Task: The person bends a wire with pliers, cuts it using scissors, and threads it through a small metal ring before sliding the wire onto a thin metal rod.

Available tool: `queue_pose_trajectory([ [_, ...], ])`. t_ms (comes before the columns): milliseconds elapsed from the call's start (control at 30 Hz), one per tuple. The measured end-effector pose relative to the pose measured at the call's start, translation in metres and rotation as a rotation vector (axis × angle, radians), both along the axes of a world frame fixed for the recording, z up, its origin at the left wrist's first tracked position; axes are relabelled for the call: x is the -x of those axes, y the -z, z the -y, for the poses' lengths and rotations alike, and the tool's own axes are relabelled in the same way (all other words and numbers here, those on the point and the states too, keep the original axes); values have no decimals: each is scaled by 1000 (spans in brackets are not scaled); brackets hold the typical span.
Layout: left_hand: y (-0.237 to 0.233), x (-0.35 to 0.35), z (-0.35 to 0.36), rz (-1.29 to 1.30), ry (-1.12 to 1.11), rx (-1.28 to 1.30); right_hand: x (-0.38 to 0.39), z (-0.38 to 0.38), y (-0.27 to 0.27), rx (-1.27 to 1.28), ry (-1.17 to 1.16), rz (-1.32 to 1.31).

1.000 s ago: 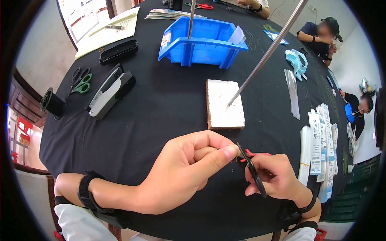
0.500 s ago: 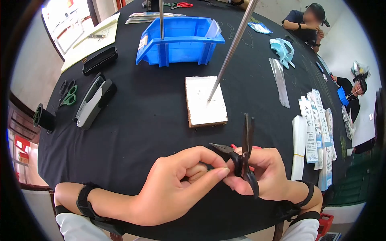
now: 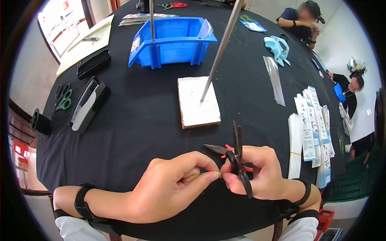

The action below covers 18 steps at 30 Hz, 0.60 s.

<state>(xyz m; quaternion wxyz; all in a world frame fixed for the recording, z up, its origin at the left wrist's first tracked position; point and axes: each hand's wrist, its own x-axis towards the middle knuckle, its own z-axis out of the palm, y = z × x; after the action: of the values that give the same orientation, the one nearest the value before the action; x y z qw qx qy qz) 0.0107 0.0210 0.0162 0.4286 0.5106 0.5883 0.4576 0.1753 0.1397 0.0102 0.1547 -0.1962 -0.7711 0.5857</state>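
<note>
My left hand [image 3: 173, 186] pinches a thin green strand, only a bit of which shows between its fingers. Its fingertips meet those of my right hand [image 3: 255, 172], which is closed around black-handled scissors [image 3: 238, 148] with the blades pointing away from me. A second tool with a dark pointed tip [image 3: 216, 149] and red handles also sits in the right hand, its tip toward the left. Just beyond the hands stands a white block [image 3: 198, 110] with a metal rod [image 3: 219, 60] rising from it.
A blue bin [image 3: 177, 50] stands at the back. On the left are a stapler [image 3: 89, 106], green-handled scissors [image 3: 64, 100] and a black case [image 3: 93, 64]. Paper strips [image 3: 311, 132], a clear sleeve [image 3: 274, 82] and a blue mask [image 3: 277, 49] lie right. Two people sit beyond.
The view has shifted slightly, so the table items appear further left. The fingertips of both hands have come together a little lower, and the same tools remain in my right hand.
</note>
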Motion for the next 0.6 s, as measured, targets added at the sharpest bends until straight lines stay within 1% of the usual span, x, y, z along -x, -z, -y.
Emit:
queue_pose_trajectory([
  [167, -1, 2, 0, 4, 20, -1, -1, -1, 0, -30, -6, 17],
  [267, 1, 3, 0, -2, 27, -18, 0, 2, -1, 14, 18, -18],
  [400, -6, 10, 0, 22, -10, -20, 0, 0, -12, 57, 108, 13],
  [533, -19, 21, -1, 17, -119, -59, -5, -11, -18, -153, -106, 176],
  [600, -22, 26, 2, -31, -141, -117, -4, -14, -18, -185, -170, 141],
])
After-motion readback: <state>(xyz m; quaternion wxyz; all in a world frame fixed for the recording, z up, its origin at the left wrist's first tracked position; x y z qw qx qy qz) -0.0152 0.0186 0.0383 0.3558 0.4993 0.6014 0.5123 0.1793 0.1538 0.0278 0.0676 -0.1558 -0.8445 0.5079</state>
